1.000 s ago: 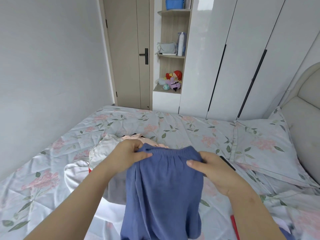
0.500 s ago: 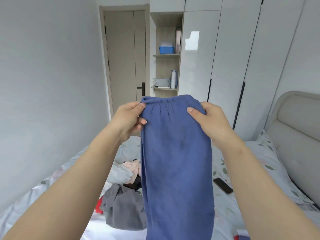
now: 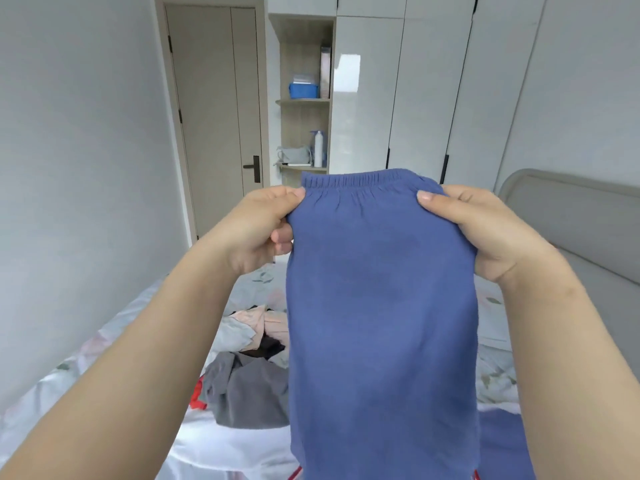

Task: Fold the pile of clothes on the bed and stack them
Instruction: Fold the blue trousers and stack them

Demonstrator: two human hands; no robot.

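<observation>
Held aloft over the floral-sheeted bed (image 3: 495, 375): a blue garment (image 3: 381, 323) hangs by its gathered elastic waistband, the left hand (image 3: 258, 230) and right hand (image 3: 485, 230) each pinching a top corner, fingers (image 3: 429, 199) clamped on the cloth with the thumbs on its near face. The fabric looks like a soft, matte knit, falling as a long flat panel whose hem runs out of view below. Behind and beneath it the unfolded pile (image 3: 239, 337) lies crumpled: a grey fleecy piece (image 3: 249, 393), pale pink cloth (image 3: 273, 323), a red scrap (image 3: 198, 398). The likely trouble is the limp cloth itself: laid down unevenly it could twist or crease at the stretchy waistband, and the hanging end could drag into the heap and tangle there, spoiling a clean fold
</observation>
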